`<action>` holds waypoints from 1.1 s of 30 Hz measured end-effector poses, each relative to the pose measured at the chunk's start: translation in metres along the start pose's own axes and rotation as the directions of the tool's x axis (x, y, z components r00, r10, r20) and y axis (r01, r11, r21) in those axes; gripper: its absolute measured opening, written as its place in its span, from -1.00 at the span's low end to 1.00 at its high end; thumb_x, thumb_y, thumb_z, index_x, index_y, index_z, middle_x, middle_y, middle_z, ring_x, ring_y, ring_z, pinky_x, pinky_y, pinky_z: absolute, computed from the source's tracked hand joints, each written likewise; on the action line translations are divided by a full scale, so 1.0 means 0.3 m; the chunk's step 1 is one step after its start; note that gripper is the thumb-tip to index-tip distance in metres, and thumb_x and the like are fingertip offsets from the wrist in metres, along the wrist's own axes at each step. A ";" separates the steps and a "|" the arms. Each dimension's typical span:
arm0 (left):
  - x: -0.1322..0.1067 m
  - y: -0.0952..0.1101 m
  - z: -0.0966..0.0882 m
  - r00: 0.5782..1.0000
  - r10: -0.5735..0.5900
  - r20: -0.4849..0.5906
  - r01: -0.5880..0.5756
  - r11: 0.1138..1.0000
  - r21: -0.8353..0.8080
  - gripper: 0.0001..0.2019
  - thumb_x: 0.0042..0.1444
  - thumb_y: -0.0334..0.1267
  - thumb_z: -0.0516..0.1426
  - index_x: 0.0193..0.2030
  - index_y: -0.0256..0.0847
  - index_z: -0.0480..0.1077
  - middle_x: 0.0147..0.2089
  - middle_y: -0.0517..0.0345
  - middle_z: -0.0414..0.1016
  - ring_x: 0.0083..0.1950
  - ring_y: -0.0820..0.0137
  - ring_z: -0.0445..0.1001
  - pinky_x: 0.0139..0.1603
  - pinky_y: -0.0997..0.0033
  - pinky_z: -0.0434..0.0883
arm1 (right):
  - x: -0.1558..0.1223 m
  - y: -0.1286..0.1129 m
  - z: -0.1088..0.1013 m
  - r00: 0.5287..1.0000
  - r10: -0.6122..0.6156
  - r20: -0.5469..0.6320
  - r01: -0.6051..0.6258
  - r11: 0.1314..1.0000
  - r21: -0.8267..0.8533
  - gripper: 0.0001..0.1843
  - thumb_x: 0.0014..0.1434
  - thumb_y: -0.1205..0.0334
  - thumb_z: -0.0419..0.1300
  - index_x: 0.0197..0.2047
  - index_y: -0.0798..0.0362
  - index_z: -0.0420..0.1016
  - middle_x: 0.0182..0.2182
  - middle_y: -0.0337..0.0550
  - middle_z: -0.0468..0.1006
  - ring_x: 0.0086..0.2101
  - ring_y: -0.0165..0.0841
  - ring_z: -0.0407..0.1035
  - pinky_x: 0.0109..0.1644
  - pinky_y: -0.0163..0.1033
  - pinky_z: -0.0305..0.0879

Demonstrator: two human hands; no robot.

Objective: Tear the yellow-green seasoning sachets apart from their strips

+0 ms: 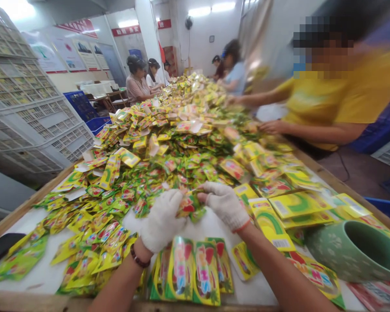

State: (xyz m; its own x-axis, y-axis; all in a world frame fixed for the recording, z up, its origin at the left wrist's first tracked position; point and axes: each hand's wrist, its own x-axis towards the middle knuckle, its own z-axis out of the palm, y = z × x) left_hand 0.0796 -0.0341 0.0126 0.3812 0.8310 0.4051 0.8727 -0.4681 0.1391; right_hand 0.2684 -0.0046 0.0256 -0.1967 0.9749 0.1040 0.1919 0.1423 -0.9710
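My left hand (164, 219), in a white knit glove with a beaded bracelet at the wrist, is closed on a small fruit-printed packet (187, 206). From the other side my right hand (225, 206), gloved with bare fingertips showing, pinches the packet's upper edge. Behind both hands spreads a pile of small green packets (143, 175). Below them, by the near edge, several yellow-green printed boxes (183, 268) stand in a row. One smaller yellow box (245, 260) lies to their right, near my right forearm.
A green flowered pot (321, 251) lies tilted at the right. Yellow packets (84, 264) cover the near left, beside a dark phone-like object (1, 249). Stacked white crates (48, 125) line the left. A co-worker in a yellow shirt (344, 95) reaches in from the right; others work farther back.
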 end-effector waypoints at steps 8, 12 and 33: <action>-0.010 -0.014 0.011 0.991 -0.047 -0.124 0.061 0.991 0.115 -0.39 -0.10 -0.38 0.18 0.18 -0.25 0.22 -0.06 -0.05 0.39 -0.01 0.11 0.37 -0.01 0.15 0.40 | -0.019 -0.008 0.030 0.960 0.155 0.233 -0.183 0.978 0.103 -0.71 0.03 0.26 0.18 -0.14 0.10 0.53 -0.69 -0.38 0.37 -0.73 -0.54 0.11 -0.64 -0.39 0.08; -0.007 0.021 0.012 0.994 -0.013 -0.110 0.019 0.999 0.047 -0.50 -0.06 -0.39 0.17 0.10 -0.25 0.31 -0.11 -0.05 0.41 -0.04 0.11 0.39 -0.03 0.09 0.41 | -0.025 0.003 0.050 0.894 0.201 0.399 -0.217 0.976 -0.007 -0.76 0.16 0.20 0.07 -0.51 0.07 0.34 -0.81 -0.39 0.29 -0.77 -0.55 0.09 -0.67 -0.44 0.04; 0.018 0.055 -0.026 0.888 -0.293 0.354 0.449 0.388 -0.805 -0.74 0.16 -0.07 0.12 -0.26 -0.27 0.35 -0.34 0.19 0.40 -0.33 0.47 0.34 -0.33 0.51 0.31 | -0.010 0.028 0.016 0.905 -0.218 0.364 0.202 0.976 0.084 -0.81 0.14 0.21 0.20 -0.18 0.01 0.58 -0.19 -0.16 0.50 -0.08 -0.22 0.37 0.02 -0.12 0.34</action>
State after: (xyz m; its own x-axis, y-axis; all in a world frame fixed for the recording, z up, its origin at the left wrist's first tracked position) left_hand 0.0938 -0.0396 0.0241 0.1905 0.9817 -0.0008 0.2639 -0.0504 0.9632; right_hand 0.2659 -0.0071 0.0161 -0.5702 0.7893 0.2278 0.0670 0.3210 -0.9447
